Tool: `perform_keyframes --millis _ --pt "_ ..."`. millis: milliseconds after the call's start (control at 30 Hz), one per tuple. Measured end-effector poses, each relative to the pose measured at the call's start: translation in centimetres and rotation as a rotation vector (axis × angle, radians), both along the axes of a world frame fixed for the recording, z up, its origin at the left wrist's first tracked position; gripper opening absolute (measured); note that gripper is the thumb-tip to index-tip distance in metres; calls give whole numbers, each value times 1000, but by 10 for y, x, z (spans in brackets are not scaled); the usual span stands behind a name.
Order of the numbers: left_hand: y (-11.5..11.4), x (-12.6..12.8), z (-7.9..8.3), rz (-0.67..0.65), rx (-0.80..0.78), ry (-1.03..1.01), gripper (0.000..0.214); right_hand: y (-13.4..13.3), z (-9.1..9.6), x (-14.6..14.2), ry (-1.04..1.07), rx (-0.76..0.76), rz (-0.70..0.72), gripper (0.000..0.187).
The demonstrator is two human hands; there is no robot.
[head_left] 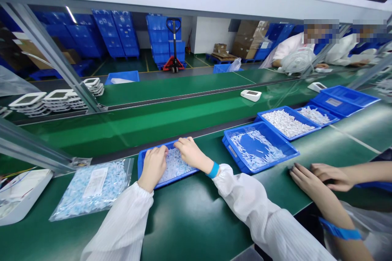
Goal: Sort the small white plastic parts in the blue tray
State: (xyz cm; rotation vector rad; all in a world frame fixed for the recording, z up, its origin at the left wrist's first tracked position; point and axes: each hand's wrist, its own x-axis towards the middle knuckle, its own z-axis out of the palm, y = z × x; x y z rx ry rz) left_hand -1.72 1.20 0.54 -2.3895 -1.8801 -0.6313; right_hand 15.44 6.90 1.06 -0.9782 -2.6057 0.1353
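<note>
Both my hands are inside a shallow blue tray (141,162) of small white sachets (174,166) on the green bench. My left hand (154,166) lies on the sachets at the tray's left side, fingers curled down onto them. My right hand (192,153) rests over the tray's far right part, fingers bent and pressed into the pile. What each hand grips is hidden under the fingers. A blue band (213,170) circles my right wrist.
A clear bag of sachets (93,188) lies left of the tray, a white device (21,195) beyond it. Three more blue trays (260,147) with white parts stand to the right. A co-worker's hands (318,177) rest at the right edge. White devices (250,95) ride the conveyor.
</note>
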Motion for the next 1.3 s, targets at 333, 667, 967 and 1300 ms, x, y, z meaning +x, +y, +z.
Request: perform_keyframes --millis 333,667,967,1300 --pt "2 -2 -2 -10 102 -138 21 -3 -4 -11 648 -410 53 30" --pt "2 0 1 -67 175 -144 21 1 -19 -22 1045 -929 33 21" --pt "2 1 -1 -84 100 -119 20 -1 -12 -20 1006 -875 31 23" --pt "1 2 0 -79 104 -90 21 2 -16 -19 1058 -942 40 21"
